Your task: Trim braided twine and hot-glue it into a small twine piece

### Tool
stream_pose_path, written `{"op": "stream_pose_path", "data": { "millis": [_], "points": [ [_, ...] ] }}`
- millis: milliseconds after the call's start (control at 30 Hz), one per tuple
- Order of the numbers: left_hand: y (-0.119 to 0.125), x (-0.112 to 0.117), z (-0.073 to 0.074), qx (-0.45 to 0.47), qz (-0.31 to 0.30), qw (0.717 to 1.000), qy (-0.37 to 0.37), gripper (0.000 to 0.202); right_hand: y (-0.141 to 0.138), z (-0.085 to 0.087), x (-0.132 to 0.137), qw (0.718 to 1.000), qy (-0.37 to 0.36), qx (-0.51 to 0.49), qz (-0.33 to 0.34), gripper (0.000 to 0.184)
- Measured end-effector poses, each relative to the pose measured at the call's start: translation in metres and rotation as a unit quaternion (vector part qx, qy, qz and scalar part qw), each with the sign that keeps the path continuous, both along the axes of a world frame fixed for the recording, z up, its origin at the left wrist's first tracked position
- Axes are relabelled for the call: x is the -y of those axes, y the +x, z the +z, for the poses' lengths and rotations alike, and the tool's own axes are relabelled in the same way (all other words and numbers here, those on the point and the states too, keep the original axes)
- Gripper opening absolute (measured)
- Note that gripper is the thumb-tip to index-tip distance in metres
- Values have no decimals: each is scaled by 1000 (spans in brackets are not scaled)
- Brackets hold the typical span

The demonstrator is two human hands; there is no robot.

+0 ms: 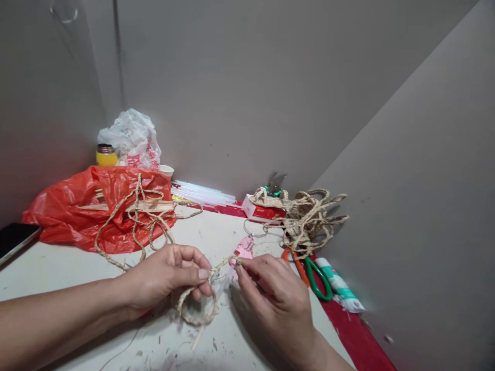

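Note:
My left hand is closed, pinching a braided straw rope between thumb and fingers; the rope curls into a small loop below the hand. My right hand is closed too, its fingertips pinching the same rope a little to the right, at the rope's upper end. Between the hands a clear glue stick lies on the table under the rope. A pink glue gun lies just behind my right fingertips. The rope trails back left over a red plastic bag.
A tangle of straw rope lies at the back right over a red box, with orange and green scissors and a glue tube near it. Clear glue sticks, a white bag, a yellow jar and a phone lie left. Grey walls close in.

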State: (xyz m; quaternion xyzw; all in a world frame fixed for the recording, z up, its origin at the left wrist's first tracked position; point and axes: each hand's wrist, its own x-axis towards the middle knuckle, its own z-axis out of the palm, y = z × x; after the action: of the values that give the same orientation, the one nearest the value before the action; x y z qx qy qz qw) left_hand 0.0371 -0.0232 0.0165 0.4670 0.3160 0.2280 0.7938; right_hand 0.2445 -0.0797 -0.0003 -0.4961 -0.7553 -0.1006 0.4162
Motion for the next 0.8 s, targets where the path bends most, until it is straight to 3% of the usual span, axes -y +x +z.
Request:
{"op": "stream_pose_path", "data": {
  "millis": [133, 300, 567, 800],
  "points": [
    [5, 10, -6, 16, -21, 999, -42, 25, -5, -1, 2, 997, -30, -73, 22, 9],
    [11, 15, -15, 30, -41, 998, -28, 30, -14, 1, 5, 971, -115, -206, 30, 11],
    [12, 17, -14, -11, -7, 999, 36, 28, -21, 9, 5, 870, -300, -391, 10, 11],
    [15, 19, -15, -40, 7, 995, 89, 26, -18, 3, 4, 788, -372, -486, 59, 19]
  ]
}}
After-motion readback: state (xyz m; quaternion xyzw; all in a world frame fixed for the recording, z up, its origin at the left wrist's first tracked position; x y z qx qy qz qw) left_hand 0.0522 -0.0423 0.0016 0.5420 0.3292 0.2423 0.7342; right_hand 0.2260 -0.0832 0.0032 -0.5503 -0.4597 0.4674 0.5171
